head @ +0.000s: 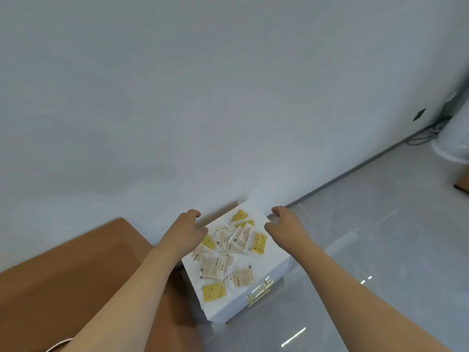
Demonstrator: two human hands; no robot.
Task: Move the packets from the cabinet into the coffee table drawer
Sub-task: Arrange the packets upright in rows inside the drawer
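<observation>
Bare hands, both reaching out over a small white cabinet [272, 260] in the head view, the only view. Left hand [186, 228]: fingers loosely curled, nothing held, thumb side up near the cabinet's far left corner, hovering over the left edge of the packet pile; contact with the packets can't be confirmed. Right hand [285, 224]: fingers also loosely bent, empty, just beyond the cabinet's far right edge, apart from the packets.

Packets [228, 247]: scattered flat on the cabinet top, overlapping in a loose heap. Two sorts. Pale beige/clear sachets [213, 266] make up most of the heap, in the middle and toward the near side. Yellow sachets [259, 242] sit around the outside: one at the far corner, one at the right, one partly under the left hand, one alone at the near corner [214, 292]. Print on them too blurred to read.

Cabinet front has gold handles [258, 292], drawers closed. Cabinet stands on a glossy grey tile floor [368, 250] against a white wall [203, 97]. Brown surface [76, 270] to its left, just beside it. No coffee table drawer visible.
</observation>
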